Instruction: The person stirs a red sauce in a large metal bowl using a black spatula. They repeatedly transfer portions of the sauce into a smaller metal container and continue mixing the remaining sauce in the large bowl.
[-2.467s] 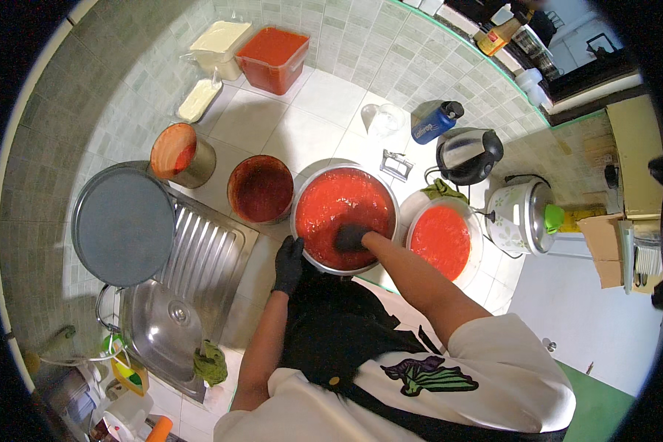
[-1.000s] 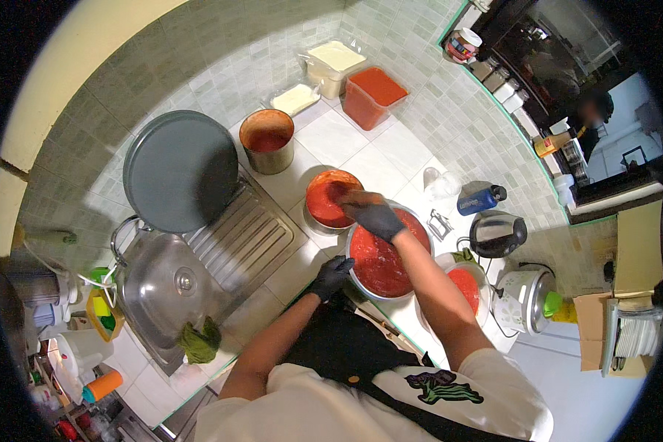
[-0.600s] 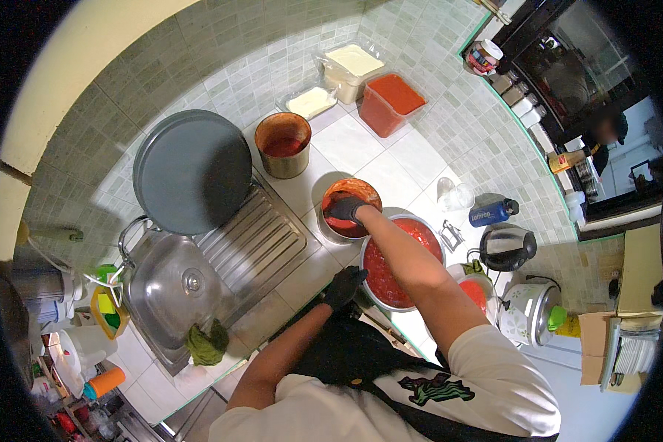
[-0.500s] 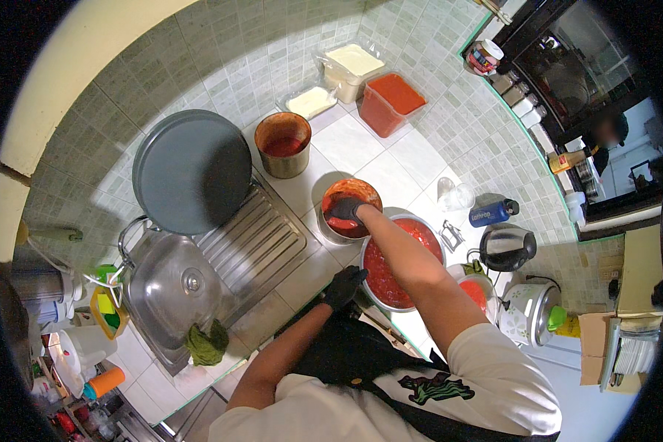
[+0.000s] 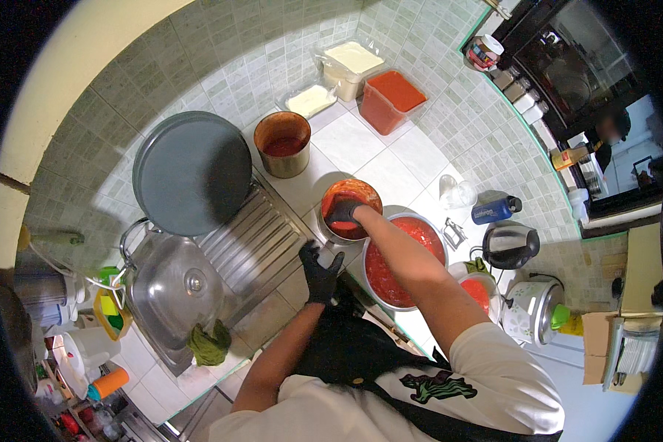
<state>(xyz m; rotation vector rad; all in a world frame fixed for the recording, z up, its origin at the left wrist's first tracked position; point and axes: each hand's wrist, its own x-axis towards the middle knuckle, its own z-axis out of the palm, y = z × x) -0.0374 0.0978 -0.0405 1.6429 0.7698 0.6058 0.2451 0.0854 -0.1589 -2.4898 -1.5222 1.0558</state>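
My right hand (image 5: 342, 211), in a black glove, reaches down into a metal can (image 5: 370, 194) whose inner wall is smeared with red sauce. Its fingers are hidden inside, so what they hold, if anything, does not show. My left hand (image 5: 320, 272), also black-gloved, hovers by the near side of that can with its fingers spread and nothing in them. Under my right forearm stands a round metal bowl (image 5: 395, 296) of chunky red sauce. A second metal can (image 5: 282, 163), with dark red sauce low inside, is farther back to the left.
A sink (image 5: 171, 269) with a ridged drainboard (image 5: 254, 232) lies left, a large grey round pan (image 5: 191, 169) on it. Along the back wall stand a tub of red sauce (image 5: 390, 107) and white blocks in plastic (image 5: 352, 59). A blue bottle (image 5: 491, 212) and kettle (image 5: 508, 247) stand right.
My left hand has moved from beside the bowl up and left toward the can, and its fingers have spread. My right hand stays inside the can.
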